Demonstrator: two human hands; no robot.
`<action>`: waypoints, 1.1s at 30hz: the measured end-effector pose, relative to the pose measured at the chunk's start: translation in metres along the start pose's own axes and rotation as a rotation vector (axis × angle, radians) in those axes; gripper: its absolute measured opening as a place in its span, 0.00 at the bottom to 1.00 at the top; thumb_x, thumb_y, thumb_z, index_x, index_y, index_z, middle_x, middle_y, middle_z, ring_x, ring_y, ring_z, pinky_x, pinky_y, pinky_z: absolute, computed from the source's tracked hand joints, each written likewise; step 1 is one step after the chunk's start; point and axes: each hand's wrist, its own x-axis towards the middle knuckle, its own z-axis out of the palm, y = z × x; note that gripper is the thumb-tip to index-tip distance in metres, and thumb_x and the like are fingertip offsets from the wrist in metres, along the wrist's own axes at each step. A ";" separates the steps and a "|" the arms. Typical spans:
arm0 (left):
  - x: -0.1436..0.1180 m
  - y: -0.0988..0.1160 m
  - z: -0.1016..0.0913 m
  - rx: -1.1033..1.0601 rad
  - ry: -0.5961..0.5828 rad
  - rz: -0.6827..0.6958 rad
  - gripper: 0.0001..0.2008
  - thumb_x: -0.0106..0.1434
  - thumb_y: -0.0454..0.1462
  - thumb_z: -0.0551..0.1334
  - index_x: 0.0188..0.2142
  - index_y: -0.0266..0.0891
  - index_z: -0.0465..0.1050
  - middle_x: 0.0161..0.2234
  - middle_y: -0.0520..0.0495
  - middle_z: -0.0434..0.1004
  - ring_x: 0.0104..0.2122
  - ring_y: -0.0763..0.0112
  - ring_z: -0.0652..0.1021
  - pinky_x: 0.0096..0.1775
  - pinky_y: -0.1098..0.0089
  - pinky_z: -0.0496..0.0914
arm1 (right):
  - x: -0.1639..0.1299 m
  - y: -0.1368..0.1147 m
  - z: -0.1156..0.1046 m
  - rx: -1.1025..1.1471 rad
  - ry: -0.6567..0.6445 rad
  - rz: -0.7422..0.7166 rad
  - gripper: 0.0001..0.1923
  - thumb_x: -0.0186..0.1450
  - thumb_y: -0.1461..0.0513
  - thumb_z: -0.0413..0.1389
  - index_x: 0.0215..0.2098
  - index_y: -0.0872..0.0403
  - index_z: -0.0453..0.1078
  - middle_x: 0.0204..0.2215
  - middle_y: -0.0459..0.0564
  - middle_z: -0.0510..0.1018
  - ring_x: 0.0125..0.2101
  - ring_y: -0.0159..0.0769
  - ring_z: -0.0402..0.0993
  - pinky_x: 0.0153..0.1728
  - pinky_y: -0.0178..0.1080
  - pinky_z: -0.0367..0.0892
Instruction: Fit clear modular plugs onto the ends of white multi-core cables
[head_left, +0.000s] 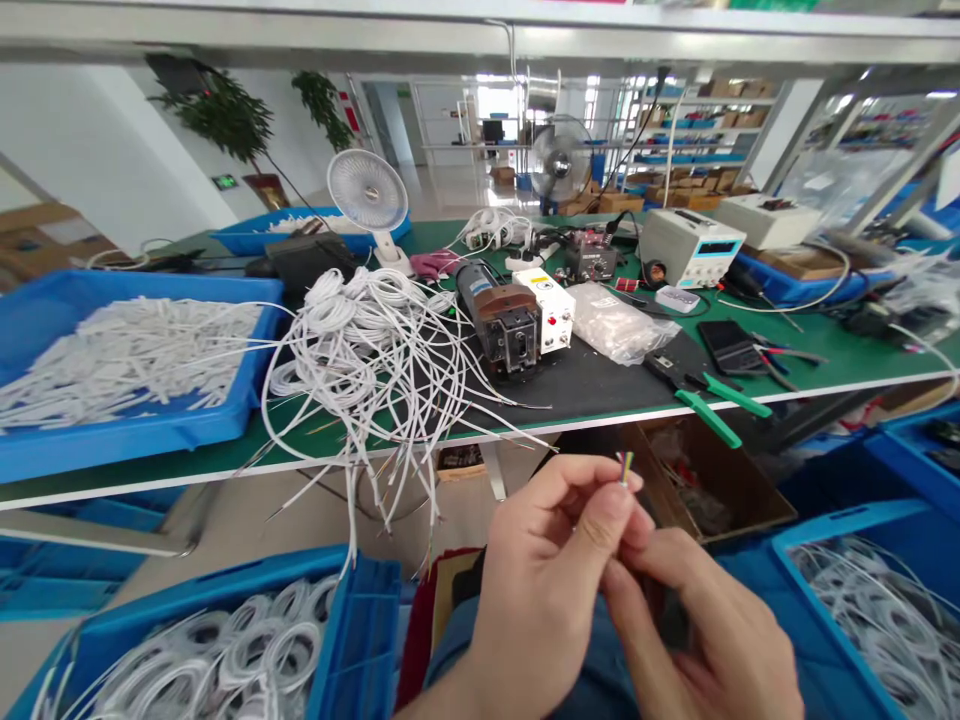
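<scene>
A short tuft of coloured wire ends [625, 466] (yellow, red and a darker strand show, the rest is too small to tell) sticks up from between the fingertips of both hands, held low in front of the green workbench [840, 360] edge. The left hand [547, 580] pinches the wires between thumb and forefinger, fingers curled in. The right hand [697, 630] presses against it from below, its fingers closed on the same bundle. Just beyond, a tangle of white cables [360, 350] spills over the bench edge. Behind it sits a small motorised machine [504, 322], with green-handled pliers [705, 395] to its right. A blue tray of cut white pieces [127, 360] lies at the left. Blue bins of coiled white cable [225, 650] stand beside the person's knees.
</scene>
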 end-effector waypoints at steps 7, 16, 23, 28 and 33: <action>-0.017 -0.033 -0.035 0.149 0.114 -0.133 0.09 0.73 0.42 0.70 0.44 0.38 0.83 0.32 0.49 0.84 0.29 0.75 0.81 0.34 0.77 0.76 | -0.002 0.011 -0.008 0.225 -0.017 0.349 0.07 0.74 0.64 0.63 0.48 0.45 0.79 0.38 0.43 0.83 0.31 0.29 0.82 0.33 0.30 0.75; -0.025 -0.035 -0.031 0.287 0.074 -0.104 0.08 0.75 0.41 0.68 0.46 0.39 0.83 0.35 0.48 0.85 0.31 0.72 0.80 0.35 0.75 0.76 | 0.003 0.007 0.005 0.115 -0.013 0.146 0.16 0.73 0.70 0.63 0.55 0.50 0.81 0.47 0.52 0.79 0.39 0.32 0.81 0.30 0.31 0.75; -0.027 -0.040 -0.032 0.305 0.074 -0.109 0.08 0.75 0.41 0.68 0.45 0.40 0.83 0.36 0.48 0.85 0.33 0.71 0.82 0.38 0.74 0.78 | 0.002 0.005 0.002 -0.005 -0.018 0.112 0.14 0.72 0.70 0.63 0.53 0.49 0.81 0.46 0.50 0.81 0.38 0.32 0.82 0.37 0.32 0.81; -0.026 -0.038 -0.031 0.312 0.087 -0.099 0.08 0.75 0.41 0.69 0.45 0.39 0.83 0.33 0.48 0.84 0.31 0.71 0.81 0.36 0.75 0.77 | -0.002 0.004 0.002 -0.015 -0.011 0.114 0.13 0.72 0.70 0.63 0.52 0.49 0.81 0.45 0.50 0.81 0.41 0.35 0.85 0.40 0.34 0.83; -0.025 -0.038 -0.030 0.298 0.090 -0.100 0.08 0.74 0.40 0.69 0.45 0.38 0.83 0.35 0.47 0.86 0.31 0.71 0.82 0.36 0.75 0.77 | -0.006 0.003 0.001 -0.020 0.010 0.100 0.14 0.71 0.71 0.64 0.51 0.50 0.81 0.45 0.50 0.82 0.39 0.34 0.84 0.41 0.33 0.82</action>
